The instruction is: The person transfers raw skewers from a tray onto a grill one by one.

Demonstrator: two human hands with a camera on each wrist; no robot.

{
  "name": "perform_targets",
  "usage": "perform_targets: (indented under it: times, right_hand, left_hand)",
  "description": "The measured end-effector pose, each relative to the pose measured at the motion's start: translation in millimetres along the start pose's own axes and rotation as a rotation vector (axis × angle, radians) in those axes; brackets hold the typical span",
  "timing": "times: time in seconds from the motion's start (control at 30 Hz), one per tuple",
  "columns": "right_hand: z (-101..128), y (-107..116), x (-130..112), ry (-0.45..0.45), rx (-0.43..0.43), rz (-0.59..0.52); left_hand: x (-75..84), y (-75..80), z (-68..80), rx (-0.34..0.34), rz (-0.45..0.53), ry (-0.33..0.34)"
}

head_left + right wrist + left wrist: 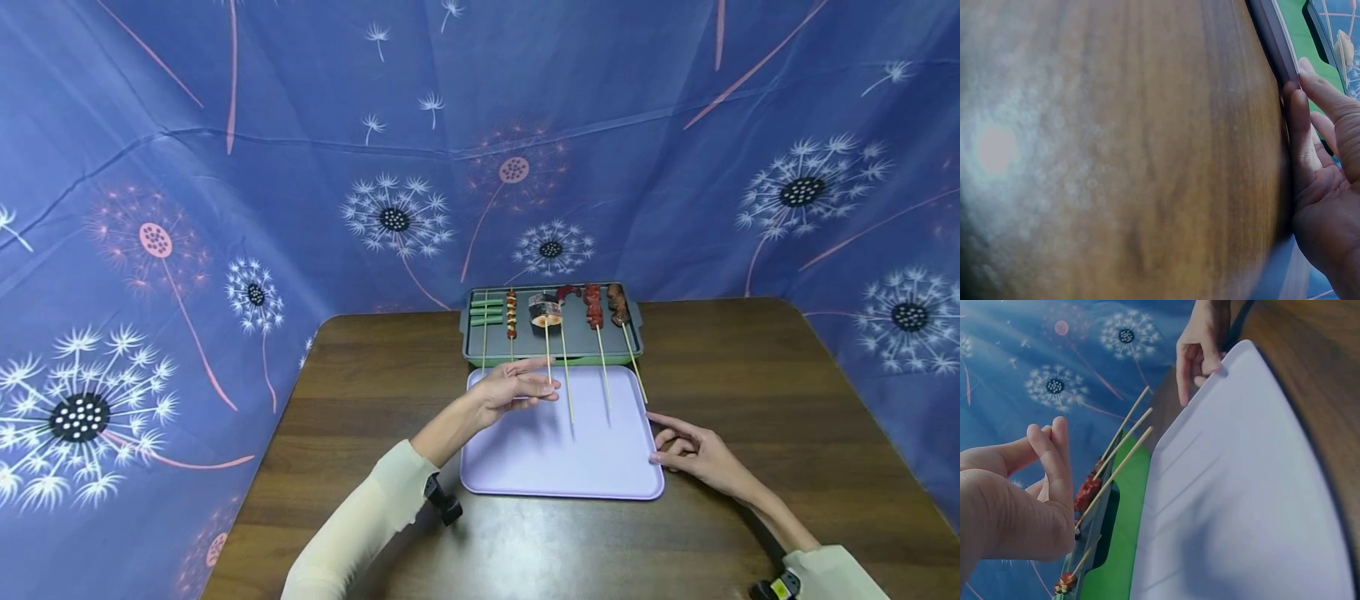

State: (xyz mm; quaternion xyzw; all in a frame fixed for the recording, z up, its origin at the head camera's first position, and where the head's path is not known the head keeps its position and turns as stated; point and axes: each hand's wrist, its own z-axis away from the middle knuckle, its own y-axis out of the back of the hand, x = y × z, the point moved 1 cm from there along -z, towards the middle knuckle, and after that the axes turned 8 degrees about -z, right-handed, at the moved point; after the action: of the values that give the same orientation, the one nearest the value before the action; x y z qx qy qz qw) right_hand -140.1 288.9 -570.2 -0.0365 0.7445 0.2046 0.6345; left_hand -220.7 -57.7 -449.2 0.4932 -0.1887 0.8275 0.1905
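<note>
The left hand (512,389) hovers over the far edge of the lilac tray (558,467), its fingers (1054,456) loosely extended and close together, holding nothing, near the skewer sticks. The skewers (596,321) lie on the green grill pan (630,346), just behind the lilac tray on the worktop (375,392). The right hand (693,454) touches the tray's right edge with relaxed fingers (1300,119).
</note>
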Motion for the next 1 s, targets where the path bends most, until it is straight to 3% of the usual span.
perform_targets:
  times: [0.27, 1.0]
  right_hand:
    - [1, -1, 2, -0.024, 0.012, 0.001]
    - [1, 0, 0, -0.024, 0.01, -0.013]
  left_hand:
    - [3.2, 7.0, -12.5, 0.044, 0.036, 0.035]
    - [5.3, 12.4, -26.4, 0.047, 0.027, 0.043]
